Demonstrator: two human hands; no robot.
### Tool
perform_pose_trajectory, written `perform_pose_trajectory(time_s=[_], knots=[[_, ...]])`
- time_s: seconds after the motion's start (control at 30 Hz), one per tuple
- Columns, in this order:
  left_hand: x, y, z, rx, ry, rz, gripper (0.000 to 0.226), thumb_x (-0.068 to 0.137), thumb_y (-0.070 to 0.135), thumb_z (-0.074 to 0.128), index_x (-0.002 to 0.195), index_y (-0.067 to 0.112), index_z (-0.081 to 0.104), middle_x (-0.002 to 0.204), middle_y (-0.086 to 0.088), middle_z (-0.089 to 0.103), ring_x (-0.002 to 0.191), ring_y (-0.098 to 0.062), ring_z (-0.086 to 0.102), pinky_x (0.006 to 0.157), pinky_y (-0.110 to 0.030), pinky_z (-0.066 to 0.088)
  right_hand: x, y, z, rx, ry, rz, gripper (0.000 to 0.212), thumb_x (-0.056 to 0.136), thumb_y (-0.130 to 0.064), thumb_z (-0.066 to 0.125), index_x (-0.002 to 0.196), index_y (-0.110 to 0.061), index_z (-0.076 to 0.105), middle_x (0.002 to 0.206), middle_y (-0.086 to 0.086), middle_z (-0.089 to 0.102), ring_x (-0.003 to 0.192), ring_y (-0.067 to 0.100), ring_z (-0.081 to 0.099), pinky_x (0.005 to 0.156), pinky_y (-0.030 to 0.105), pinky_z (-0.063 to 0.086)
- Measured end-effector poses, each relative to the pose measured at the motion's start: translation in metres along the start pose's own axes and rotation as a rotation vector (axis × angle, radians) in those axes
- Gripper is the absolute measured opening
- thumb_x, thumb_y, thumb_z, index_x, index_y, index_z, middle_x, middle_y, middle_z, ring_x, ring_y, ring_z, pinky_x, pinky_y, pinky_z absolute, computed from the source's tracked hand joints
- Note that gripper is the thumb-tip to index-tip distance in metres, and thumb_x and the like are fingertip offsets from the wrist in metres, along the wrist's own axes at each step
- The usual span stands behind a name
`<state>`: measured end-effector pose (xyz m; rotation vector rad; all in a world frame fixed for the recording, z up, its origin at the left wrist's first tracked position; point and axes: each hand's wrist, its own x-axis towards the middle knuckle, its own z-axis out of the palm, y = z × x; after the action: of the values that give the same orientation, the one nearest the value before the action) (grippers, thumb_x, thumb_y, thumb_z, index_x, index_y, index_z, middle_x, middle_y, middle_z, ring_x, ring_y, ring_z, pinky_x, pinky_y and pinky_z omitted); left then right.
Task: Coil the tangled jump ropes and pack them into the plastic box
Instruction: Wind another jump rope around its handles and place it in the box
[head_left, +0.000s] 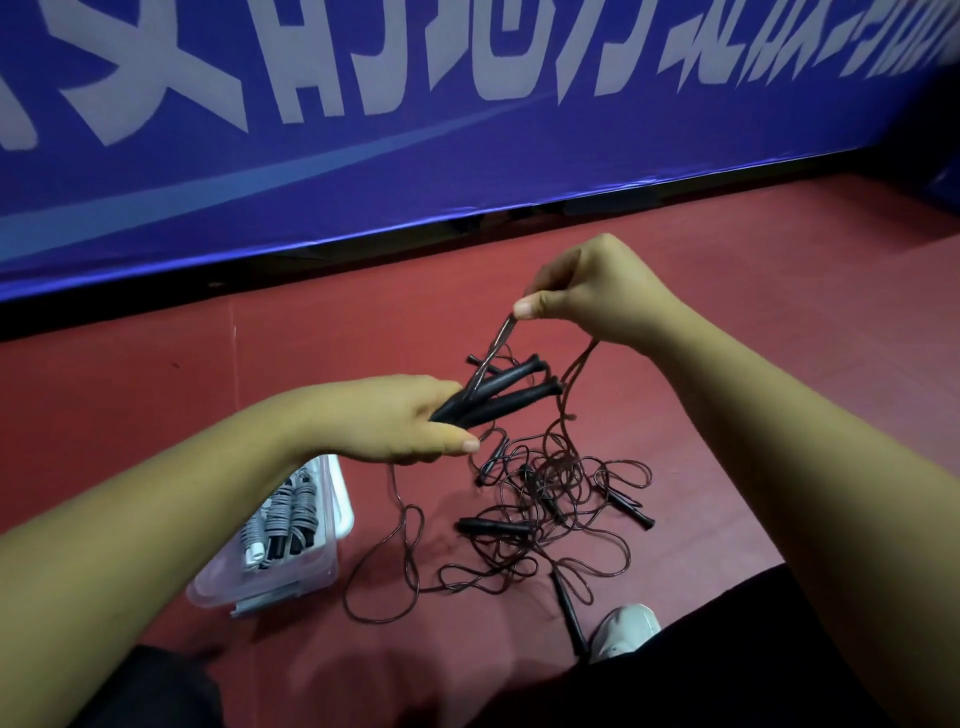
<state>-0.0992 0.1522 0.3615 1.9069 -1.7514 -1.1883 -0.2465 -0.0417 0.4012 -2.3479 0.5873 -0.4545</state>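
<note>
Black handles (511, 387), a pair, sit clamped in the left hand (410, 421), while the right hand (597, 296) pinches a thin cord (497, 345) above them. Tangled jump ropes (550, 493) lie on the red floor (779, 364), beside the clear plastic box (280, 584), which holds coiled ropes (285, 519).

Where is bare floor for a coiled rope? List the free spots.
Free: red floor between the banner and the plastic box; floor beyond the right forearm. Crowded: the rope tangle from the box to the shoe.
</note>
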Motion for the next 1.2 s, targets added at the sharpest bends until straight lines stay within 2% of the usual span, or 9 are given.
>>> perform_pose_trajectory(time_s=[0.13,0.23,0.3,0.4,0.77,0.9,0.97,1.1,1.2], knots=[[-0.005,0.006,0.003,0.081,0.096,0.166,0.037,0.093,0.047,0.060,0.125,0.028,0.055,0.096,0.005,0.069,0.083,-0.015,0.064,0.075,-0.032,0.053,0.000,0.005,0.019,0.084,-0.053,0.076,0.014,0.080,-0.023,0.082,0.081,-0.010,0.077,0.044,-0.017,0.057,0.040,-0.003,0.045,0.046,0.011,0.034],[-0.009,0.001,-0.008,-0.193,0.290,0.200,0.016,0.088,0.040,0.067,0.101,0.043,0.058,0.063,0.010,0.057,0.054,-0.010,0.049,0.051,-0.025,0.042,0.003,0.009,0.023,0.180,-0.036,0.133,0.011,0.084,-0.019,0.078,0.074,-0.015,0.076,0.045,-0.010,0.050,0.042,0.005,0.034,0.045,0.020,0.029],[-0.008,-0.003,-0.017,-0.379,0.461,0.190,0.012,0.089,0.028,0.068,0.088,0.030,0.056,0.056,0.008,0.047,0.048,-0.011,0.038,0.045,-0.022,0.033,0.003,0.007,0.022,0.248,-0.064,0.158,0.019,0.086,-0.030,0.076,0.076,-0.013,0.076,0.052,-0.005,0.050,0.044,0.007,0.035,0.044,0.019,0.029],[-0.005,-0.009,-0.027,-0.585,0.643,0.117,0.029,0.095,0.010,0.061,0.075,0.017,0.042,0.054,0.003,0.037,0.044,-0.010,0.029,0.042,-0.020,0.026,0.002,0.000,0.027,0.293,-0.133,0.151,0.025,0.090,-0.035,0.071,0.083,-0.012,0.078,0.058,0.000,0.050,0.047,0.009,0.037,0.045,0.020,0.031],[0.002,-0.045,-0.048,-0.668,0.763,-0.095,0.030,0.097,0.011,0.059,0.078,0.021,0.038,0.054,0.001,0.028,0.042,-0.008,0.020,0.042,-0.019,0.015,-0.020,-0.027,0.043,0.167,-0.211,0.140,0.019,0.099,-0.024,0.060,0.093,-0.014,0.075,0.051,-0.009,0.049,0.046,0.013,0.045,0.050,0.023,0.040],[0.003,-0.056,-0.053,-0.421,0.844,-0.133,0.017,0.096,0.015,0.063,0.104,0.015,0.049,0.060,-0.006,0.040,0.044,-0.014,0.031,0.043,-0.021,0.026,-0.030,-0.041,0.041,0.135,-0.221,0.102,0.020,0.101,-0.023,0.056,0.098,-0.014,0.073,0.057,-0.005,0.057,0.047,0.008,0.063,0.054,0.022,0.048],[0.002,-0.060,-0.053,-0.241,0.833,-0.127,0.017,0.093,0.019,0.067,0.104,0.018,0.053,0.063,-0.005,0.048,0.047,-0.016,0.039,0.046,-0.025,0.031,-0.032,-0.045,0.038,0.132,-0.239,0.086,0.021,0.101,-0.023,0.056,0.097,-0.012,0.073,0.062,-0.001,0.057,0.049,0.012,0.064,0.054,0.020,0.047],[0.016,-0.060,-0.032,0.145,0.721,-0.224,0.027,0.092,0.025,0.068,0.111,0.012,0.054,0.088,-0.006,0.058,0.078,-0.024,0.053,0.061,-0.033,0.034,-0.037,-0.051,0.036,0.129,-0.271,0.043,0.022,0.099,-0.023,0.058,0.093,-0.009,0.074,0.061,0.002,0.047,0.051,0.016,0.044,0.049,0.026,0.036],[0.029,-0.060,-0.009,0.240,0.623,-0.301,0.033,0.091,0.033,0.067,0.114,0.014,0.054,0.097,-0.008,0.062,0.084,-0.025,0.055,0.068,-0.032,0.037,-0.036,-0.056,0.030,0.076,-0.291,0.021,0.015,0.095,-0.019,0.065,0.084,-0.015,0.075,0.057,0.001,0.042,0.048,0.013,0.034,0.045,0.025,0.027]])
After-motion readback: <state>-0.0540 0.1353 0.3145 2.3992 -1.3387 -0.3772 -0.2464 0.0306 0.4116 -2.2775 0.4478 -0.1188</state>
